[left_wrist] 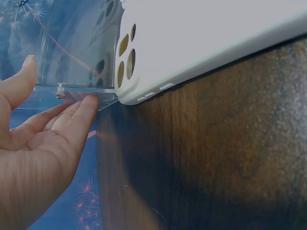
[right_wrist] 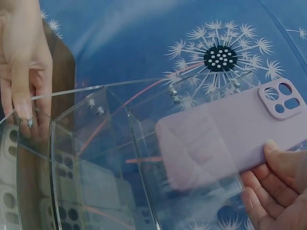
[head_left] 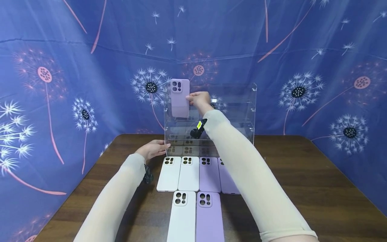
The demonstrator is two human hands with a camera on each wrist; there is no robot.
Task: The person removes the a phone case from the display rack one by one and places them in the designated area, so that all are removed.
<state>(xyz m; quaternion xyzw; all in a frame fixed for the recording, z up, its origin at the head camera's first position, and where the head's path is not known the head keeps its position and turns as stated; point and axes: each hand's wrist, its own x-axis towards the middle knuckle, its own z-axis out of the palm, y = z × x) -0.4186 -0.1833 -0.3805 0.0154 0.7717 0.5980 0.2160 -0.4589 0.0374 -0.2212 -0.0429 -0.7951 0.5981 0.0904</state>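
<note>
In the head view, my right hand (head_left: 200, 101) pinches a light purple phone case (head_left: 180, 97) by its right edge. The case stands upright, camera holes at the top, at the upper left of a clear acrylic display rack (head_left: 253, 101). Its lower end shows through a clear panel in the right wrist view, where my thumb lies on one face and the fingers (right_wrist: 268, 191) are under it. My left hand (head_left: 152, 149) touches the rack's lower left side; in the left wrist view its fingers (left_wrist: 72, 117) reach the side panel, extended, thumb raised apart.
Before the rack lies a row of white phone cases (head_left: 169, 176) and purple phone cases (head_left: 209, 176). Nearer lie one white case (head_left: 182, 222) and one purple case (head_left: 209, 222). All rest on a brown wooden table (head_left: 302, 188). A blue dandelion-print cloth (head_left: 121, 84) hangs behind.
</note>
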